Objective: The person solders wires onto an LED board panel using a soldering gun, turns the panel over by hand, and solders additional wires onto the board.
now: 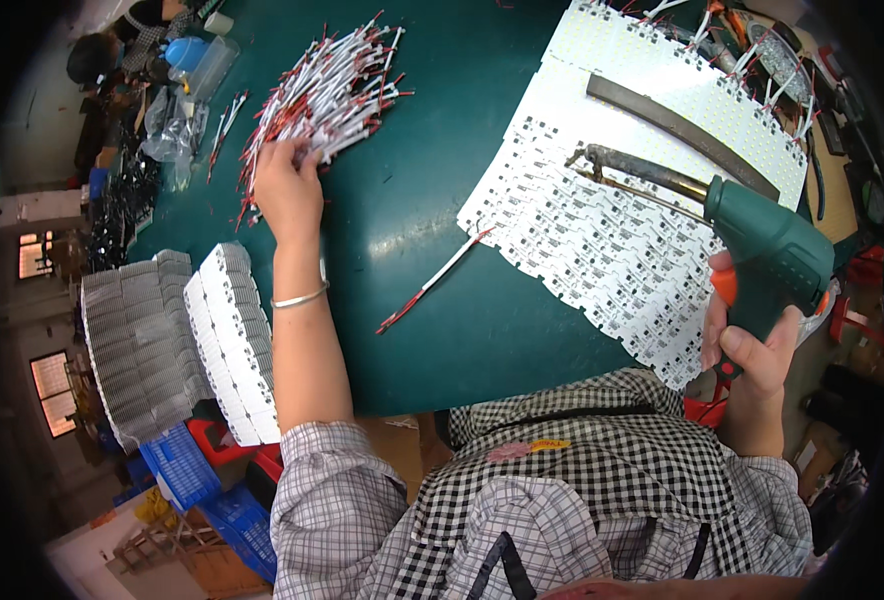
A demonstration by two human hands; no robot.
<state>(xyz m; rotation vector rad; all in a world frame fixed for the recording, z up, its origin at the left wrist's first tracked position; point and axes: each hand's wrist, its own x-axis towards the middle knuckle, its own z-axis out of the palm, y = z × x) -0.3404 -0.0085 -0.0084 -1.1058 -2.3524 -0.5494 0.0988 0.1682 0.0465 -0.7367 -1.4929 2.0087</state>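
My right hand [757, 345] is wrapped round the grip of a green soldering gun [777, 235] with an orange trigger. Its long dark barrel points left, and the tip [577, 165] is over a sheet of white circuit boards [582, 260]. At the far left of the table, my left hand [289, 190] has its fingers bent down on the near edge of a pile of white cables [327, 95] with red wire ends. The fingertips partly hide what they pinch. A single cable [437, 278] lies with one end at the sheet's left corner.
A dark curved bar [682, 130] rests across the boards. Cabled boards [752, 75] line their far edge. Stacked white board strips [227, 340] stand left of my forearm, above blue crates [187, 465]. Several loose cables [226, 130] and clear plastic bags [172, 130] lie far left.
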